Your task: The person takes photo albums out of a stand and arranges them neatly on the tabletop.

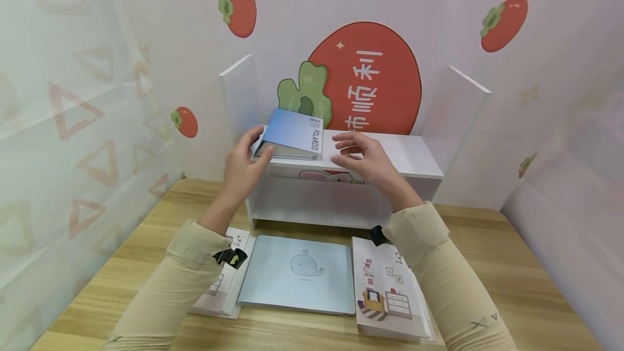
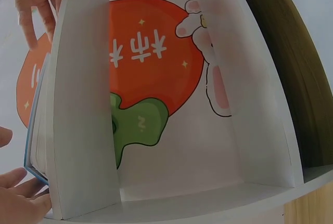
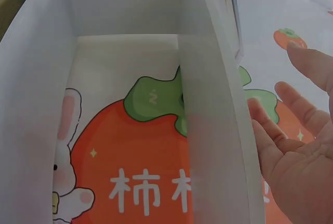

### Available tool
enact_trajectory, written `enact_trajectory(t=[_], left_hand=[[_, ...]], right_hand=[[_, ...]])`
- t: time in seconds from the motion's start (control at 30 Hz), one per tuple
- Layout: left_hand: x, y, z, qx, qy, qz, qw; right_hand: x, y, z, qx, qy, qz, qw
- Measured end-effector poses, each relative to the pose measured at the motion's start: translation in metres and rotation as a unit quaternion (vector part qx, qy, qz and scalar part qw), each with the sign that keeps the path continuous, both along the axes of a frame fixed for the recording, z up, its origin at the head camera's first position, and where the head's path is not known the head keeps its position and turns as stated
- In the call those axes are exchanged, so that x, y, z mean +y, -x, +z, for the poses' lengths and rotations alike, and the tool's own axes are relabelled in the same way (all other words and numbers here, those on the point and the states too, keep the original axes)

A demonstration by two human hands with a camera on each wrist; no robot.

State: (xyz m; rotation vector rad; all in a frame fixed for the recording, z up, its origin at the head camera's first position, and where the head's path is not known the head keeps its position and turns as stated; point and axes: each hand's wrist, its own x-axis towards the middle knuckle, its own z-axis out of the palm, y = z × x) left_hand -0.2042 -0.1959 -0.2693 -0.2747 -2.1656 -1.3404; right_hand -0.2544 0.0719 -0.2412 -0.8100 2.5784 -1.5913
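Note:
A thick blue-and-white book (image 1: 291, 130) marked POLAROID lies on the upper board (image 1: 385, 150) of a white desk shelf, near its left end. My left hand (image 1: 246, 161) is at the book's left end, thumb near the front corner and fingers along the side. In the left wrist view, the fingertips (image 2: 32, 186) meet the book's lower end, while the thumb stands apart from the cover. My right hand (image 1: 363, 157) hovers right of the book, fingers loosely bent and holding nothing. The right wrist view shows its palm beside the board's edge.
White side panels (image 1: 240, 93) rise at both shelf ends. On the wooden table (image 1: 492, 264), before the shelf, lie a pale blue whale-print book (image 1: 297, 275) and white illustrated books (image 1: 387, 291) at its right and left. A persimmon-print cloth hangs behind.

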Motion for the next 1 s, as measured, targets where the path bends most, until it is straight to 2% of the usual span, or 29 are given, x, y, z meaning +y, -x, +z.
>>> enact_trajectory(t=[0.2,0.4,0.57,0.73,1.0], left_hand=[[0.003,0.006,0.0,-0.001,0.019,0.015,0.9997],[0.003,0.007,0.001,-0.016,0.021,0.018,0.9995],[0.003,0.007,0.002,-0.029,0.025,0.015,0.9992],[0.003,0.005,0.001,-0.039,0.035,0.024,0.9983],[0.006,0.004,-0.001,-0.042,0.03,0.03,0.9982]], right_hand=[[-0.006,0.008,0.0,0.017,-0.043,-0.003,0.9989],[-0.013,0.012,0.001,0.016,-0.072,-0.001,0.9973],[-0.016,0.015,0.001,0.016,-0.067,0.01,0.9975],[-0.019,0.017,0.001,0.017,-0.06,0.026,0.9977],[-0.02,0.017,0.002,0.011,-0.065,0.023,0.9975]])
